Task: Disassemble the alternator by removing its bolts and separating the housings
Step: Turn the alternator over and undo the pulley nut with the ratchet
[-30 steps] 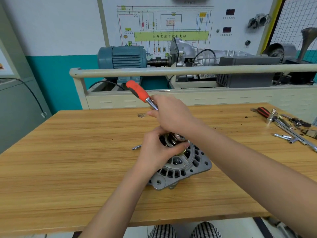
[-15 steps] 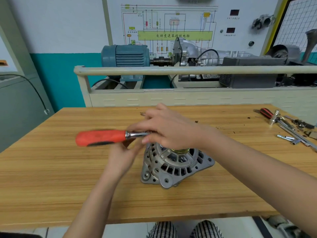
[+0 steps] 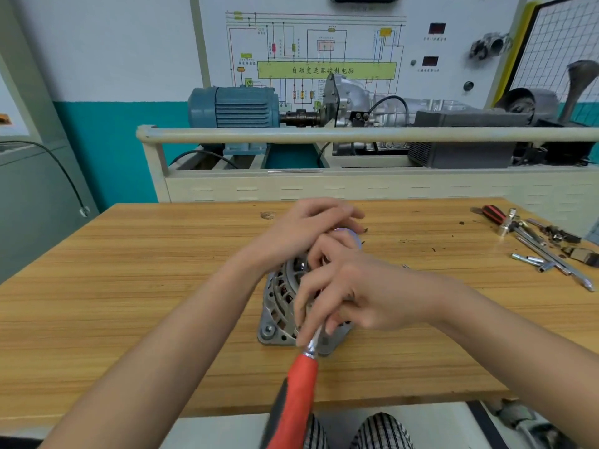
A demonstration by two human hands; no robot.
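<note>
1. The alternator (image 3: 282,306), a ribbed, slotted silver casting, sat mid-table (image 3: 129,286); it looked heavy, rigid and best held by its rim.
2. The left hand (image 3: 301,231) curled over its far top, apparently steadying it.
3. The right hand (image 3: 353,296) gripped the ratchet (image 3: 299,384), whose orange handle pointed away from the alternator toward the person.

Alternators: one (image 3: 282,306), at the middle of my worktop (image 3: 129,286).
Ratchet wrenches: one, with a red and black handle (image 3: 296,400), reaching over the near edge.
My hands: two, the left hand (image 3: 304,231) and the right hand (image 3: 350,296), both on the alternator.
Red-handled tools: one more (image 3: 492,213), at the far right corner.
Loose metal tools and sockets: a pile (image 3: 547,251) along the right edge; I cannot count them exactly.
Washers: one small ring (image 3: 267,215), near the far edge.
</note>
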